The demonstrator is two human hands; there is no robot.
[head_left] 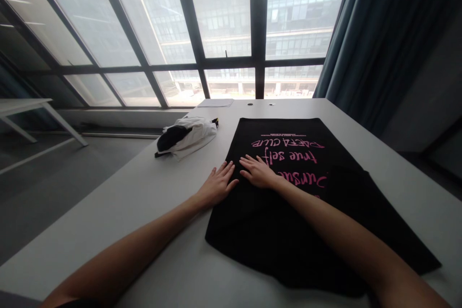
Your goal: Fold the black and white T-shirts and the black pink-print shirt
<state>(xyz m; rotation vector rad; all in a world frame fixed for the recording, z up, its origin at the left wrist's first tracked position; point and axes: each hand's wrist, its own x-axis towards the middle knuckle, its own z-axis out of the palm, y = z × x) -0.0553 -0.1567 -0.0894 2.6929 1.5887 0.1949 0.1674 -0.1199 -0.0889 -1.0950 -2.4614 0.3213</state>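
Observation:
A black T-shirt (pixel 252 231) with pink lettering lies spread on the white table (pixel 173 192), its print upside down from my side. At its left edge my left hand (pixel 217 184) rests flat, fingers stretched out, partly on the cloth and partly on the tabletop. Just right of it, my right hand (pixel 259 172) presses flat on the shirt beside the lettering, fingers extended. Neither hand grips anything. My right forearm crosses over the shirt and hides some of the print. On the right side a sleeve lies folded over part of the shirt front.
To the left on the table sits a crumpled white and black garment (pixel 189 135). Papers (pixel 215 103) and two small round items lie at the far edge. Beyond stand tall windows, a blue curtain (pixel 364 33) at right, and another white table (pixel 25 103) at left.

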